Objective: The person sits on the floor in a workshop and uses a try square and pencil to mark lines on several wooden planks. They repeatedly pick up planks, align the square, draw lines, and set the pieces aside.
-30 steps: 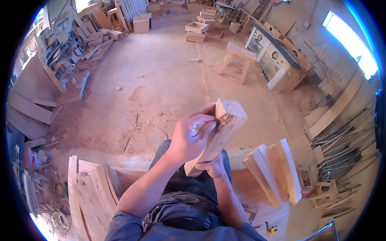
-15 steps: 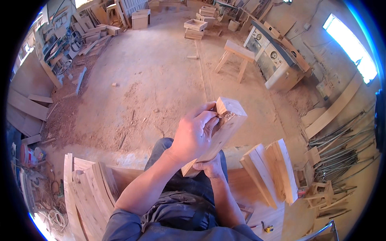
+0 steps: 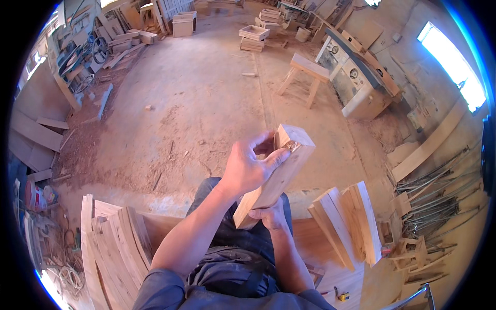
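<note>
Head view — boxes: a pale square wooden box (image 3: 184,24) stands far off at the top of the sawdust-strewn workshop floor (image 3: 196,108); a stack of shallow wooden trays (image 3: 253,37) sits to its right. No labels or signs can be made out.
Head view — held piece: a long pale rectangular block of raw wood (image 3: 276,173) is held in the air above the person's lap, tilted, its upper end up and to the right, with a rough chipped patch on the top corner.
Left hand: the left hand (image 3: 249,166) lies on the upper part of the block, fingers curled and close together, the fingertips (image 3: 281,153) pressed on the wood just beside the chipped corner.
Right hand: the right hand (image 3: 268,214) closes round the lower end of the block from beneath, fingers wrapped tight — how the thumb sits cannot be told.
Arms: both forearms rise from the lower edge; the left is bent and reaches up across the lap, the right is shorter and steeper.
Around: curved wooden slats (image 3: 111,243) lean at the left, thick upright planks (image 3: 343,222) at the right, a small wooden stool (image 3: 305,75) and a cream woodworking machine (image 3: 356,77) beyond.
</note>
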The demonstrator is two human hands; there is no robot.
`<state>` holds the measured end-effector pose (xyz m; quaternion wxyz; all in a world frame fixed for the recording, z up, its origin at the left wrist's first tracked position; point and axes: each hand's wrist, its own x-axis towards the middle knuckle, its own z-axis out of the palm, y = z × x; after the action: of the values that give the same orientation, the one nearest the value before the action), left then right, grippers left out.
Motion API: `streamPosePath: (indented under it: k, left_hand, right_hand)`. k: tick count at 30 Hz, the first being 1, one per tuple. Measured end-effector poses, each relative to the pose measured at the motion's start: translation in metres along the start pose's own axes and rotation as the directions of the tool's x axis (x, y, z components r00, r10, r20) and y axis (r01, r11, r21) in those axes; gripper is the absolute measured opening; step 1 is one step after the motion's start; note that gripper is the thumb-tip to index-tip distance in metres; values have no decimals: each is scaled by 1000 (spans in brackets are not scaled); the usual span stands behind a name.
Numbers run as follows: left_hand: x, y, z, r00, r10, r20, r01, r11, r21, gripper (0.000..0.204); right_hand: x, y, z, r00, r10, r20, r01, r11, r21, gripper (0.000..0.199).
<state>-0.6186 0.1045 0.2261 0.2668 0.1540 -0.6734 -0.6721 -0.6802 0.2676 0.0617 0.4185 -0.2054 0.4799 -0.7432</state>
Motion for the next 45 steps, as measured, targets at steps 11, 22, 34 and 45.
streamPosePath:
  k: [11,22,34,45]
  left_hand:
    - [-69,-133,-4,971,-176,160,178,984,1,114]
    - [-123,-132,-23,984,-178,17,145,849,509,92]
    - [-164,-150,-70,977,28,-213,95,833,545,88]
    - [-176,-84,-80,978,170,-117,5,547,837,83]
  right_hand:
    - [22,8,-40,1000,-9,-17,13,965,261,90]
    - [46,-60,-18,972,-235,-23,210,812,545,84]
    - [42,-23,-24,912,126,-391,227,640,734,73]
    - [41,14,35,861,266,-434,115,729,674,55]
